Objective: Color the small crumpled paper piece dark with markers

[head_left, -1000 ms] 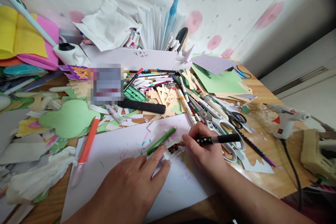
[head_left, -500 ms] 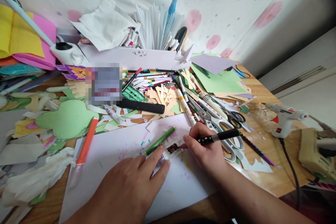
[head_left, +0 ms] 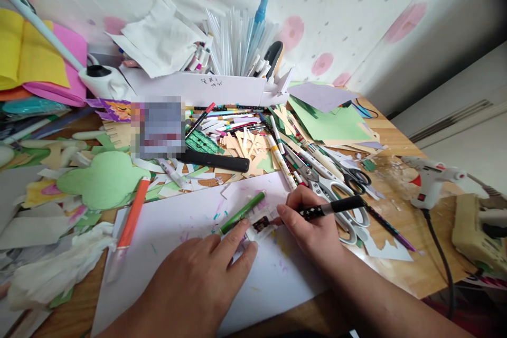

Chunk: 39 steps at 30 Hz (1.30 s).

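My right hand (head_left: 312, 224) grips a black marker (head_left: 336, 205) with white stars on its barrel. The marker's tip is hidden by my fingers, close to a small whitish piece (head_left: 263, 217) with a dark patch. My left hand (head_left: 206, 269) lies over the white sheet (head_left: 158, 237), palm down, thumb and index finger apart, with their tips resting at the left edge of that small piece. A green marker (head_left: 243, 213) lies on the sheet just beyond my left index finger. To the left, an orange marker (head_left: 132, 214) lies across the sheet's edge.
Scissors (head_left: 317, 185) and pens lie right of the sheet. A glue gun (head_left: 431, 179) stands farther right, near a power strip (head_left: 475, 232). Paper scraps (head_left: 245, 148) and a black-handled tool (head_left: 216, 160) lie behind the sheet. At left are green paper shapes (head_left: 103, 179) and crumpled tissue (head_left: 59, 266).
Almost nothing differs. The marker in my right hand has shifted very slightly, and the whole view has drifted a few pixels. Both hands stay in place.
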### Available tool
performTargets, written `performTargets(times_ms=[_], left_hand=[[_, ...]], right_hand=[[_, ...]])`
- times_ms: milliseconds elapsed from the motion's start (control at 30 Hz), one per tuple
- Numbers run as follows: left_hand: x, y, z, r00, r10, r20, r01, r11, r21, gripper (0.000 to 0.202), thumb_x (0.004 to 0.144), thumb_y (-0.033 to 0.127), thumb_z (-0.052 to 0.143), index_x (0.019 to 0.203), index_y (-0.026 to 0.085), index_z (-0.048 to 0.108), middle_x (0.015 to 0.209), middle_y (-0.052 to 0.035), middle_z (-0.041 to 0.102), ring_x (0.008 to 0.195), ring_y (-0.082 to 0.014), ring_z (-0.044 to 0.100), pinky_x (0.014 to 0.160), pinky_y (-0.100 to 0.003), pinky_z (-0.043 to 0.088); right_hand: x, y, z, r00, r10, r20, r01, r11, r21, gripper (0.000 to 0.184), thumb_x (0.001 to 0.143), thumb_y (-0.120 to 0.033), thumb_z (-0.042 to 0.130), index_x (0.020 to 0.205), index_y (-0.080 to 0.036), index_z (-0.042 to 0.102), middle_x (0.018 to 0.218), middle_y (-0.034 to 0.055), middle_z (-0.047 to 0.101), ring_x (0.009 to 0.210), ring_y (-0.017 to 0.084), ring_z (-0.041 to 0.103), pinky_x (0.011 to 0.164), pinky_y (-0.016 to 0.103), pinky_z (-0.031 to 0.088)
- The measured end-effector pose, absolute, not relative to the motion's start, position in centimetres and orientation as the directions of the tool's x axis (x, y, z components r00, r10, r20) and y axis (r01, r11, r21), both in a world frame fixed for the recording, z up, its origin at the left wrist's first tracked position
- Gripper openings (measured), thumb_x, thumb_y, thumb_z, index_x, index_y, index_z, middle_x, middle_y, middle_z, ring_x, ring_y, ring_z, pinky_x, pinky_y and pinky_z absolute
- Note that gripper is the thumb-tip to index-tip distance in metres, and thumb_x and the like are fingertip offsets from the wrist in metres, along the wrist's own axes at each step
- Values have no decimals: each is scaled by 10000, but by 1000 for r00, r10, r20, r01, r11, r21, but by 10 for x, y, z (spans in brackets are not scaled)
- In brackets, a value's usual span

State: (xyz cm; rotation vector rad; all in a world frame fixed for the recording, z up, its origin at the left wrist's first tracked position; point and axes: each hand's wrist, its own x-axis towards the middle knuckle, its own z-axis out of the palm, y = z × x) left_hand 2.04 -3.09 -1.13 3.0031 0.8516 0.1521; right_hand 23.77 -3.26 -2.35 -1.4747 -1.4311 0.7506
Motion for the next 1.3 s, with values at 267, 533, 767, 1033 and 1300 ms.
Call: performTargets(times_ms=[267, 533, 767, 1033, 1300], left_hand=[[22, -28, -8, 874, 480, 73, 480, -877, 18, 547, 718, 28, 381, 1192, 219, 576, 1295, -116, 602, 761, -219, 680, 612, -332, 556], [22, -28, -6, 880, 474, 28, 474, -881, 5, 549, 707, 26, 415, 1196, 211, 579, 1312, -138, 585, 768, -235, 689, 593, -348, 565], [22, -30, -13, 853, 510, 107, 508, -860, 46, 444, 764, 56, 479, 1157, 225, 596, 1283, -128, 609, 757, -211, 673, 606, -318, 543], [21, -30, -15, 860, 505, 76, 504, -863, 35, 477, 760, 47, 471, 1188, 229, 578, 1305, -125, 588, 772, -220, 665, 608, -338, 545], [24, -28, -10, 864, 499, 59, 498, -866, 33, 443, 778, 50, 462, 1165, 221, 594, 1280, -127, 605, 746, -200, 669, 602, -311, 540]], right_hand=[[236, -37, -22, 22, 979, 204, 460, 171, -871, 249, 813, -251, 582, 607, -207, 448, 529, -38, 482, 469, 105, 455, 441, 232, 342], [233, -36, -21, -87, 978, 190, 499, 208, -841, 242, 817, -270, 605, 629, -201, 470, 529, -41, 496, 461, 94, 432, 437, 222, 336], [234, -37, -22, -80, 980, 180, 488, 196, -850, 234, 822, -272, 593, 639, -204, 466, 539, -35, 503, 470, 103, 450, 443, 228, 347], [236, -36, -24, -3, 980, 197, 494, 173, -852, 246, 812, -250, 582, 615, -212, 439, 529, -40, 471, 462, 106, 436, 438, 237, 337], [237, -35, -22, -15, 977, 210, 491, 191, -850, 236, 789, -237, 607, 612, -211, 453, 513, -47, 468, 448, 100, 413, 417, 229, 320]])
